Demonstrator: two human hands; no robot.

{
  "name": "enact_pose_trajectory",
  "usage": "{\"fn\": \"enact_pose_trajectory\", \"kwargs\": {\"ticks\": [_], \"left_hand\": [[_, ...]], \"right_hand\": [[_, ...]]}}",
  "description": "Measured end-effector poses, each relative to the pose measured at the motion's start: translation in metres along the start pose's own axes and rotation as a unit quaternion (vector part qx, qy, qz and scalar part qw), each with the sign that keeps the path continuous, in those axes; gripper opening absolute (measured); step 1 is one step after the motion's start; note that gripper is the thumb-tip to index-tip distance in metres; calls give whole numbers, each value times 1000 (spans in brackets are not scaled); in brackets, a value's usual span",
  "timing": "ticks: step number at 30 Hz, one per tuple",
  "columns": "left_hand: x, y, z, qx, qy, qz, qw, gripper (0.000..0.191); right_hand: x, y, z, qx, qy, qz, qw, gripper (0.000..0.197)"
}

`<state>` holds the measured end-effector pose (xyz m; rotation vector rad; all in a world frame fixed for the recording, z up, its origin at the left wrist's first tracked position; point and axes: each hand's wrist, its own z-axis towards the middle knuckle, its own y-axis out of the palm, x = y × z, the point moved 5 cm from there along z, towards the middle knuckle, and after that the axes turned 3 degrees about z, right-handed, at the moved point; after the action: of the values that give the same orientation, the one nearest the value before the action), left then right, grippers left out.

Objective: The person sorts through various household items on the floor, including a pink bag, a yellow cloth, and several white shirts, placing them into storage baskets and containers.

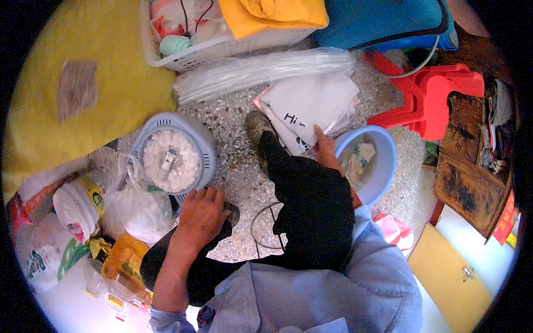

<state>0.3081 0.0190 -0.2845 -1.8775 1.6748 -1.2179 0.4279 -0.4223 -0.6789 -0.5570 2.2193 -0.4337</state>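
Note:
My left hand rests by the lower rim of a blue-grey plastic tub. White fluffy clumps fill the tub, with a light-coloured clip or tool lying on them. Beyond my right knee, my right hand is at the lower edge of a white plastic sheet or bag with black writing and a panda print. Its fingertips touch the sheet; whether they pinch it I cannot tell. Close to my right forearm stands a blue bucket with a pale cloth inside.
A white plastic basket and rolled clear plastic lie ahead. At the right is a red plastic stool. Yellow fabric spreads at the upper left. A knotted clear bag, a white bucket and an oil bottle crowd the lower left.

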Motion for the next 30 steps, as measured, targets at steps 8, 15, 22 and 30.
{"fn": "enact_pose_trajectory", "kwargs": {"ticks": [8, 15, 22, 30], "left_hand": [[-3, 6, -4, -27, -16, -19, 999, 43], [-3, 5, -4, -23, -17, -10, 1000, 43], [-8, 6, -7, -30, -31, -18, 999, 42], [-5, 3, -7, 1, -11, -24, 1000, 40]], "right_hand": [[-107, 18, -76, -97, -213, 19, 972, 52], [-72, 10, -48, -41, 30, 195, 979, 50], [-112, 16, -60, -64, 99, 268, 956, 57], [-149, -9, -88, -59, 239, 245, 938, 57]]}}
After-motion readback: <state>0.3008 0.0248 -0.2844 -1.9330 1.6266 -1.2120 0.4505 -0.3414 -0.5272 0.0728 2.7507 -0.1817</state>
